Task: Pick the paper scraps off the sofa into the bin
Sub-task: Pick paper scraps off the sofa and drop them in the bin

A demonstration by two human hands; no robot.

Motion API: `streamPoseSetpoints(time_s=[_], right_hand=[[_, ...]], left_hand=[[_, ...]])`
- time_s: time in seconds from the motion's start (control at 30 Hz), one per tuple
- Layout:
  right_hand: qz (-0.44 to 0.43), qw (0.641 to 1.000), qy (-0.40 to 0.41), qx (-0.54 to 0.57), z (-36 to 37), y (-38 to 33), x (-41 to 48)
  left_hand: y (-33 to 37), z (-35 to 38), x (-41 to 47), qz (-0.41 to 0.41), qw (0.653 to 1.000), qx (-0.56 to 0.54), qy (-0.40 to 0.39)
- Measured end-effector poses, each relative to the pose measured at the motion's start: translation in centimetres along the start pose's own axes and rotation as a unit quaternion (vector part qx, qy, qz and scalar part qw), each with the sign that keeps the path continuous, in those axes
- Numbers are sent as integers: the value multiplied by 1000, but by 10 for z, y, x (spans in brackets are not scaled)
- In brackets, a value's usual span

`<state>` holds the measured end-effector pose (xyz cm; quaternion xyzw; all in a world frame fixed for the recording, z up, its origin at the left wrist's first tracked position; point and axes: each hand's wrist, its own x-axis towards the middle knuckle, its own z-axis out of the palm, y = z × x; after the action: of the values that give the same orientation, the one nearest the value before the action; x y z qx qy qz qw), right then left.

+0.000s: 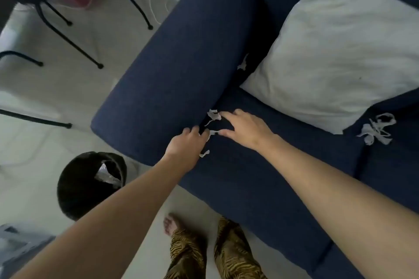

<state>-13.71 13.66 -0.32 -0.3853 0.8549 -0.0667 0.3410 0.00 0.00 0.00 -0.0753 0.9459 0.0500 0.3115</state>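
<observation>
Here, five lots of torn white paper scraps lie on the navy sofa (260, 176): three scraps (214, 114) by the armrest crease near the seat's front corner, one (243, 64) further up that crease, and a tangle (376, 130) beside the single white pillow (340, 52). The left hand (188, 142) has its fingers curled at the crease, its hold unclear, while the right hand (244, 128) spreads loosely open over the scraps. One black bin (88, 184) stands on the pale floor (34, 154) off the sofa's front corner.

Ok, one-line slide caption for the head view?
Both hands, left hand and right hand, gather paper scraps from the sofa; bin nearby.
</observation>
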Motion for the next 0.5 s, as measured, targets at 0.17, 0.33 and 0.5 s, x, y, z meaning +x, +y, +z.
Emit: streamPoseSetpoints(time_s=[0.17, 0.33, 0.5], right_hand=[[-55, 997, 10, -62, 54, 12, 54], [-79, 987, 53, -127, 83, 22, 103], [-98, 978, 95, -158, 85, 27, 120]], left_hand=[[2, 53, 43, -1, 997, 64, -36], [9, 94, 68, -5, 994, 98, -38], [1, 85, 63, 2, 994, 107, 18]])
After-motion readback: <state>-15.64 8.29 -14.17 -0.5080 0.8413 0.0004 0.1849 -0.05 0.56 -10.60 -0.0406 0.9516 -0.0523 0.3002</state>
